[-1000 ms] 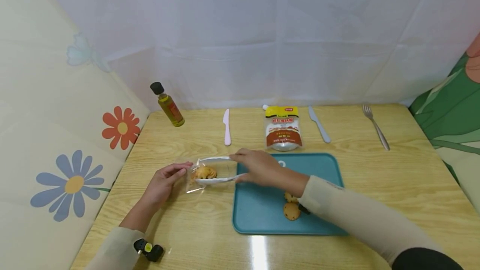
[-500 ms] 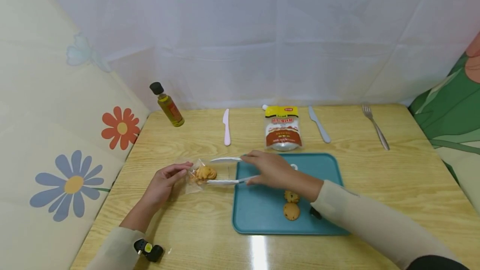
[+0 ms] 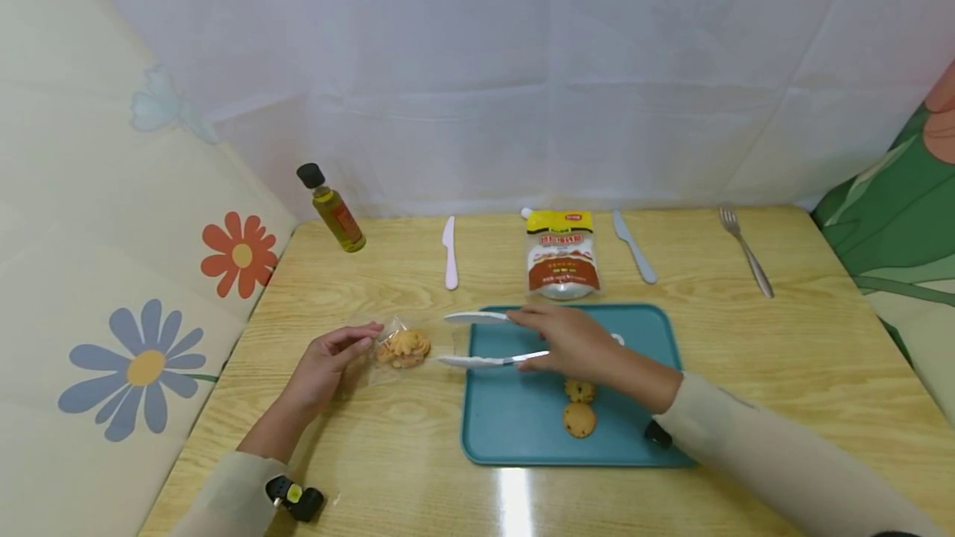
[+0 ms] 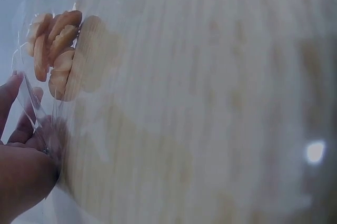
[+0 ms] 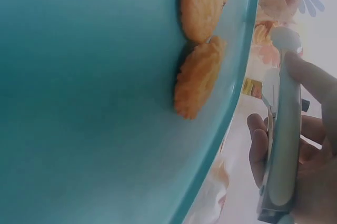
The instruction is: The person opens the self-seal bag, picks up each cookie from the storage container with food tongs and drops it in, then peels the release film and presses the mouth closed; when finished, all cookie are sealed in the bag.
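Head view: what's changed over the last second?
The right hand has drawn the tongs rightward, away from the bagged cookies; they are spread, nothing between their tips. Neither hand took hold of or let go of anything. The left hand still holds the clear bag; the tray and tray cookies stayed put.

Both hands (image 3: 321,363) (image 3: 573,341) forward, well apart

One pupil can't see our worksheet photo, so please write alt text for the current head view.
A right hand holds open white tongs partly over a teal tray with two visible cookies, while a left hand holds the edge of a clear bag with more cookies at a wooden table. Behind, left to right: bottle, pink knife, pouch, grey knife, fork.
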Tool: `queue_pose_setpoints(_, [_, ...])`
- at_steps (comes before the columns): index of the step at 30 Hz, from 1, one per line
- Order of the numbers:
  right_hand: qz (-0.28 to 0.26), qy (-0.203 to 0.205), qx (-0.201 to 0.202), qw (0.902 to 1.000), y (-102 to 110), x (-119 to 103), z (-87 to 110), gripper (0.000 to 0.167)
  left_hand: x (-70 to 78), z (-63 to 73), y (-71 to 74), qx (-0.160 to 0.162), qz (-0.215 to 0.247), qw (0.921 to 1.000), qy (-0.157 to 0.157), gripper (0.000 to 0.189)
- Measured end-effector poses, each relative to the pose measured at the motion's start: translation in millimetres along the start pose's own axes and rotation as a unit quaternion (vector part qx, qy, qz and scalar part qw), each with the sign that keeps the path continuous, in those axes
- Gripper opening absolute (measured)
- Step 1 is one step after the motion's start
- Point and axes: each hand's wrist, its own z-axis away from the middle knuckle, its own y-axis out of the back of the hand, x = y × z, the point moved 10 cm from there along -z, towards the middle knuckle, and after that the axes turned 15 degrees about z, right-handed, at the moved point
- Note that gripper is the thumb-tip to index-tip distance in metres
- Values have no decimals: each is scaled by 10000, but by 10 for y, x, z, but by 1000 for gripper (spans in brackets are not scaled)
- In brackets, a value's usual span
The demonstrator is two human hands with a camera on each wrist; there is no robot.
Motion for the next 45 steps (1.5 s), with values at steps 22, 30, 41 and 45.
queue_pose_setpoints(22, [48, -171, 270, 9995, 88, 347, 661, 73, -18, 3, 3, 11, -37, 10000, 64, 41])
queue_pose_setpoints(30, [56, -297, 281, 9991, 58, 526, 901, 73, -21, -5, 9, 3, -59, 10000, 28, 42])
queue_pose_setpoints(41, [93, -578, 99, 9982, 118, 728, 1249, 72, -15, 0, 5, -16, -52, 10000, 20, 42])
queue_pose_setpoints(45, [61, -673, -16, 9977, 141, 799, 1353, 72, -4, 3, -3, -32, -26, 10000, 5, 41])
